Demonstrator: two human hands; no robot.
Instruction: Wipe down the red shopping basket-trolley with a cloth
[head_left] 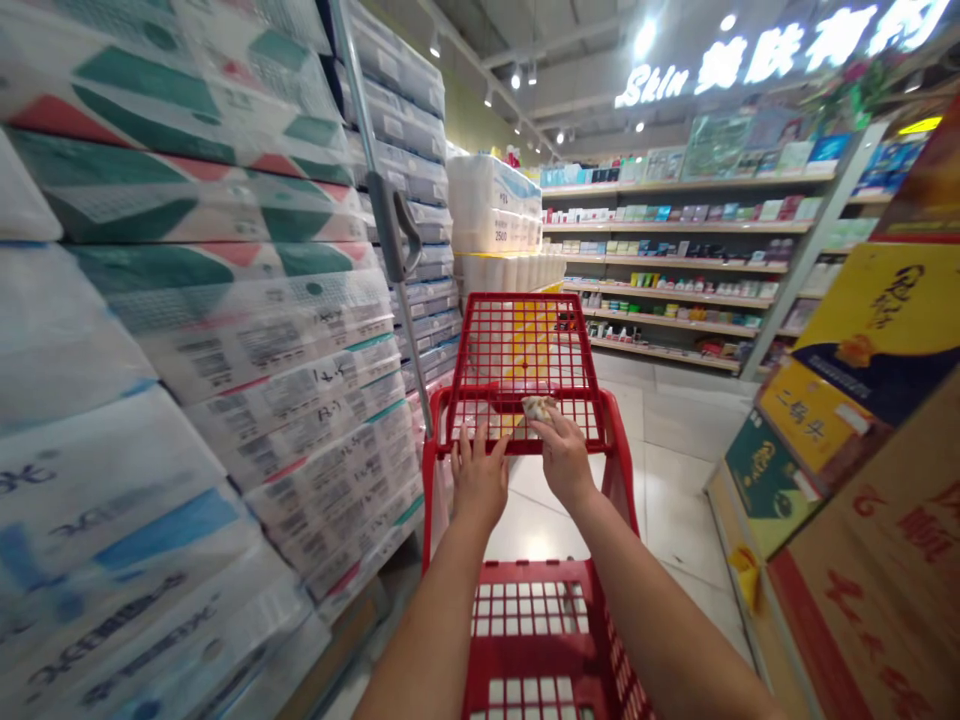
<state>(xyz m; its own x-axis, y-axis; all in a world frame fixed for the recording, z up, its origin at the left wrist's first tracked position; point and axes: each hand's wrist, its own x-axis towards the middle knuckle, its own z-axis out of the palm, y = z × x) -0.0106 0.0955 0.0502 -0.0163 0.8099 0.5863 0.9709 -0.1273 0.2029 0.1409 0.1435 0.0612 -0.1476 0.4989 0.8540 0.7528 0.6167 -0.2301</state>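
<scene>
A red shopping trolley [525, 350] stands in the aisle straight ahead, with a mesh upper basket and a lower red basket [536, 640] close to me. My left hand [478, 478] rests on the near rim of the upper basket, its fingers stretched over the bar. Beside it, my right hand [562, 455] is closed around a small crumpled whitish wad [538, 406], held against the same rim. What the wad is cannot be made out.
Tall stacks of wrapped tissue packs [225, 330] fill the left side, with a grey metal upright [382, 210] next to the trolley. Cardboard cartons [862, 430] line the right. Shelves of small boxed goods [675, 270] cross the far end. White tiled floor [675, 460] runs between.
</scene>
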